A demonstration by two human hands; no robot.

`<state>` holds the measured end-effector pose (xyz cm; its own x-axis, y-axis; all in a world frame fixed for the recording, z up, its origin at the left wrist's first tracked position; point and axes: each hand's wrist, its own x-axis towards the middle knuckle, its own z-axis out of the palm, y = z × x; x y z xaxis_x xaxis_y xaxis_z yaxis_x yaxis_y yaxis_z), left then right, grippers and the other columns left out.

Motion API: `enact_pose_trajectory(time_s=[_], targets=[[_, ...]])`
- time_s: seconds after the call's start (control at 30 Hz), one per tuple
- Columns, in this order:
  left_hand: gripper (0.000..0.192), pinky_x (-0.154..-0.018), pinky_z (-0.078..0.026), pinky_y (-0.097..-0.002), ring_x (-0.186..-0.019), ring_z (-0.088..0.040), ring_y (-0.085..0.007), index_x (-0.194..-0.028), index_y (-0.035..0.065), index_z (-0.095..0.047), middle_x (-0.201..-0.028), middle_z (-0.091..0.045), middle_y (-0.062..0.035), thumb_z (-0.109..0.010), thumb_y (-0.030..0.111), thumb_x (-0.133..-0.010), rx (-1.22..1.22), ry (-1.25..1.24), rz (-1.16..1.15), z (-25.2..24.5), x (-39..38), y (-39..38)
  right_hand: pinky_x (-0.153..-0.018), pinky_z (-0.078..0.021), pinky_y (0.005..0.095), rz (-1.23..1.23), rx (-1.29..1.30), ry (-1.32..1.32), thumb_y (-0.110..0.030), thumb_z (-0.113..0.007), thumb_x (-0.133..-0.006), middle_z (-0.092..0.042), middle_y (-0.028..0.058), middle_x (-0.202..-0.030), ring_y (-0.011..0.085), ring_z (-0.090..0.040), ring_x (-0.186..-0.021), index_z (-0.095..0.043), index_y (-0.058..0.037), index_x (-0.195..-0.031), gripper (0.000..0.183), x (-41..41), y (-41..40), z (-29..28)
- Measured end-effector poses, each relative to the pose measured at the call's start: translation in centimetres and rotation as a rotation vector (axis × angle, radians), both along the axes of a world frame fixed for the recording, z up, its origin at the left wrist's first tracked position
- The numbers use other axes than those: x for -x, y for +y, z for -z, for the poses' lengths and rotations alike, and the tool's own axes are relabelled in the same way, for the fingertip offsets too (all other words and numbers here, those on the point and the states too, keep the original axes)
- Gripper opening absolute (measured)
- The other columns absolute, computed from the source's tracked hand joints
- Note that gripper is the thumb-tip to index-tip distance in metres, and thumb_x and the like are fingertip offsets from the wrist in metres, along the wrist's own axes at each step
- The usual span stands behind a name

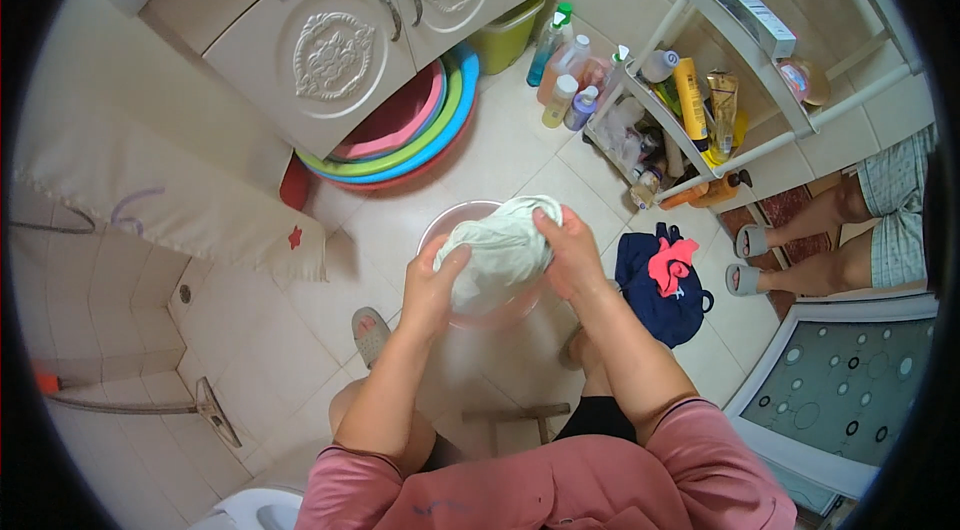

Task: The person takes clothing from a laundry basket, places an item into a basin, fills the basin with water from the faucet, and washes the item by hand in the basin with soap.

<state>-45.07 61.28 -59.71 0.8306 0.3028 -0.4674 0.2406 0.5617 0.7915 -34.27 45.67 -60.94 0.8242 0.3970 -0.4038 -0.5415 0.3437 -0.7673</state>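
A bunched pale green cloth (499,245) hangs between my two hands over a pinkish basin (435,219) on the tiled floor. My left hand (433,282) grips its left end, thumb on top. At the upper right end, my right hand (571,249) pinches a fold between thumb and fingers. The cloth covers much of the basin's opening, so what lies under it is partly hidden. Right of my right forearm, a dark navy fabric item (651,297) rests on the floor with a bright coral cloth (670,266) on top.
Several nested basins (457,110) lean under the white cabinet (330,50). Bottles (559,99) stand beside a white shelf rack (675,140). Another person's legs (817,245) are at the right, near a patterned glass door (832,380). A floor squeegee (214,414) lies at left.
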Motion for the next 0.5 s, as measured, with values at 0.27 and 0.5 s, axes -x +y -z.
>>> enact_pose_trajectory(time_s=[0.27, 0.5], targets=[[0.036, -0.074, -0.048, -0.0259, -0.085, -0.058, -0.012, -0.108, 0.0031, -0.051, -0.095, -0.059, -0.0033, -0.063, -0.005, -0.075, -0.101, -0.025, 0.224, 0.5, -0.3, -0.7, -0.084, -0.043, 0.0285, -0.21, 0.105, -0.018, -0.019, -0.052, -0.09, -0.058, 0.0047, -0.105, 0.0117, -0.053, -0.096, -0.055, -0.0008, -0.114, 0.03, 1.3, 2.8, 0.1], [0.033, -0.071, -0.049, -0.0257, -0.082, -0.059, -0.0126, -0.101, 0.0033, -0.052, -0.092, -0.06, -0.0046, -0.065, -0.007, -0.072, -0.123, 0.103, 0.018, 0.5, -0.6, 0.1, -0.077, -0.0448, 0.0237, -0.473, 0.376, -0.331, -0.017, -0.051, -0.091, -0.059, 0.0019, -0.098, 0.0093, -0.054, -0.089, -0.054, -0.0014, -0.117, 0.03, -1.9, 0.8, -1.1]])
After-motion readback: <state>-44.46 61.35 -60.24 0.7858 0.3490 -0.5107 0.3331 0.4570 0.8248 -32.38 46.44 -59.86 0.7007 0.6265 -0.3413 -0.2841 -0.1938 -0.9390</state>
